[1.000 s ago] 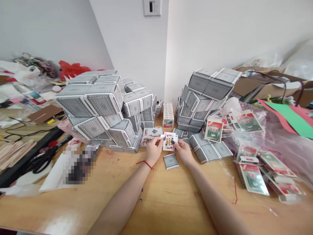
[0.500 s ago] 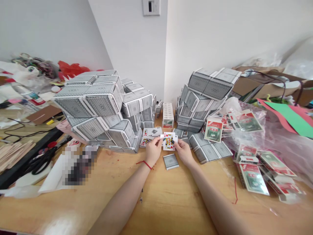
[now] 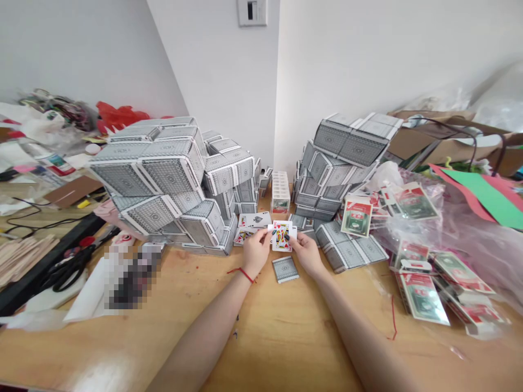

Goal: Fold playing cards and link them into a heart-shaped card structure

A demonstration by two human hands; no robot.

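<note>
Between my two hands are playing cards (image 3: 281, 243), a king of hearts facing me, with edges of other cards showing at its sides. My left hand (image 3: 257, 251) pinches them at the left edge, a red string round its wrist. My right hand (image 3: 305, 251) grips the right edge, thumb on the card's face. On the table just below lies a flat square of grey-backed cards (image 3: 285, 269). Face-up cards (image 3: 256, 219), among them an ace of spades, lie behind my left hand. What is behind the held cards is hidden.
Tall structures built of grey-backed cards stand at left (image 3: 167, 169) and right (image 3: 347, 141). Between them is a row of card boxes (image 3: 280, 190). Red-and-green card boxes (image 3: 425, 296) and plastic wrap lie at right. Black scissors (image 3: 69, 269) and sticks (image 3: 24, 258) lie at left.
My right thumb has shifted very slightly left on the king's face. Both hands still hold the cards in the same place; the rest looks unchanged.
</note>
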